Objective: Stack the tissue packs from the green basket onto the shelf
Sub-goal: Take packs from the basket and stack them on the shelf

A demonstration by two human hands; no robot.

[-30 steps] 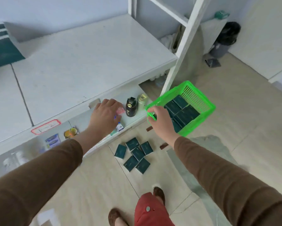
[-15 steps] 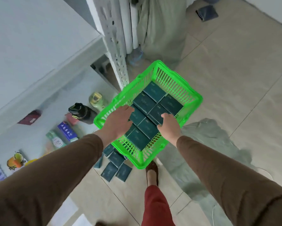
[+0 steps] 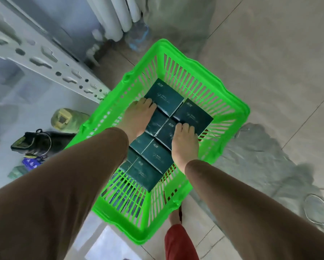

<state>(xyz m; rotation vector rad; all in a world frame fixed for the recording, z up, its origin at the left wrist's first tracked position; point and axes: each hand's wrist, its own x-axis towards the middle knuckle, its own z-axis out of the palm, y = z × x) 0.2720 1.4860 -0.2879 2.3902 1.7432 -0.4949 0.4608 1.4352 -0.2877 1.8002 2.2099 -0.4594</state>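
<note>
Both hands are now down inside the bright green slatted plastic basket [image 3: 230, 102], where a moment ago the left one was up at the shelf and the right one carried the basket by its rim. The left hand [image 3: 138, 117] lies on the dark teal rectangular tissue packs [image 3: 165, 96] along the basket's left side, its fingers curled at the edge of the far pack. The right hand [image 3: 184, 141] rests on the right-hand row, its fingertips bent over the seam between two packs. Whether either hand has actually clamped a pack or is only pressing on it is hard to tell from above. The packs lie flat in two rows along the basket floor, none lifted yet. The basket stands low beside the grey perforated metal shelf upright [image 3: 45, 61], with a black bottle [image 3: 37, 143] and a pale green jar [image 3: 65, 118] on the shelf board to its left. This reads as the start of a fresh pickup: the reach is made, and the lift and transfer to the shelf remain.
</note>
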